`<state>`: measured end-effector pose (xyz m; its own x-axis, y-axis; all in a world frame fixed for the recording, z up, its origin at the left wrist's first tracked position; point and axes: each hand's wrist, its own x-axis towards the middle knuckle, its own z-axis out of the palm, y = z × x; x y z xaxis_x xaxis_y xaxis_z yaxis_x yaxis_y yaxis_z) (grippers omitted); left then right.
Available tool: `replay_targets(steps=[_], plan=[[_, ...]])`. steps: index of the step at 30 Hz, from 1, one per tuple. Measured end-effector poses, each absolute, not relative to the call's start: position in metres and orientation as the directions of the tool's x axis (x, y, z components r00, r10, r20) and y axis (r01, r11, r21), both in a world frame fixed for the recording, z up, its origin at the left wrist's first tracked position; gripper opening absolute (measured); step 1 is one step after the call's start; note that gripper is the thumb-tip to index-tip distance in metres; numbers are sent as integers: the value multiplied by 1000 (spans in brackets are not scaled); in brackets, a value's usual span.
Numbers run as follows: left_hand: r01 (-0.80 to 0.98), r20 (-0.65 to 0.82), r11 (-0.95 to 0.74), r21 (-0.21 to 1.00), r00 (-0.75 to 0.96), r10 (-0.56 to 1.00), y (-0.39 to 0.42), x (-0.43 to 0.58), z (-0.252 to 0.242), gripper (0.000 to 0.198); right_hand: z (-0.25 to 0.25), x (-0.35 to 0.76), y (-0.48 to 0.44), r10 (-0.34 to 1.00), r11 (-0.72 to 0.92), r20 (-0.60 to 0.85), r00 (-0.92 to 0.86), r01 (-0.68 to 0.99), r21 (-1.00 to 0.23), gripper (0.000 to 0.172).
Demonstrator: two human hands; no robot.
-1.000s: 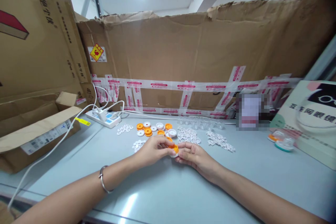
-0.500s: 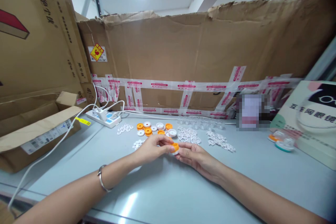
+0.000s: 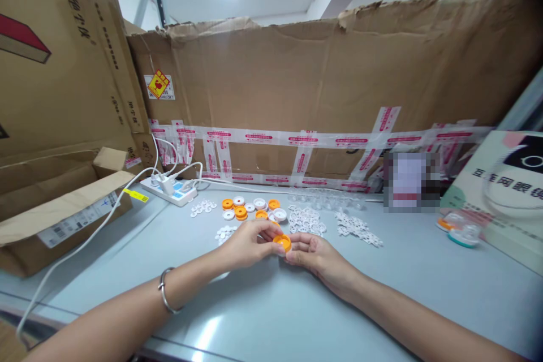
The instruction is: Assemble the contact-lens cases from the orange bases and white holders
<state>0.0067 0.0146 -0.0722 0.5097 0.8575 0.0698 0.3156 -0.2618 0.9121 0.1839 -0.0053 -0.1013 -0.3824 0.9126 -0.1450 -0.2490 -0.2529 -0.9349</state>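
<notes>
I have the left hand (image 3: 250, 244) pinching an orange plastic cap (image 3: 282, 242) by its left side, while the right hand (image 3: 324, 260) grips its right side, both just in front of the orange and white round caps (image 3: 241, 213) on the table (image 3: 271, 308). I judge this as two-handed fingertip work; the next move calls for even, gentle pressure.

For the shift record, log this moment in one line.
left hand: holding orange round piece | right hand: at its right edge | beyond hands: orange and white round pieces, small white parts | surface: table
</notes>
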Motion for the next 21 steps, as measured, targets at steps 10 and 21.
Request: replay_targets(steps=[10,21], plan=[[335,133,-409,849,613,779,18,2,-61,28,-100,183,-5,914,-227,-134,-383,-208,-951,35],[120,46,-143,982,587,808,26,-10,-53,33,-86,185,-11,949,-105,-65,-309,-112,-988,36]])
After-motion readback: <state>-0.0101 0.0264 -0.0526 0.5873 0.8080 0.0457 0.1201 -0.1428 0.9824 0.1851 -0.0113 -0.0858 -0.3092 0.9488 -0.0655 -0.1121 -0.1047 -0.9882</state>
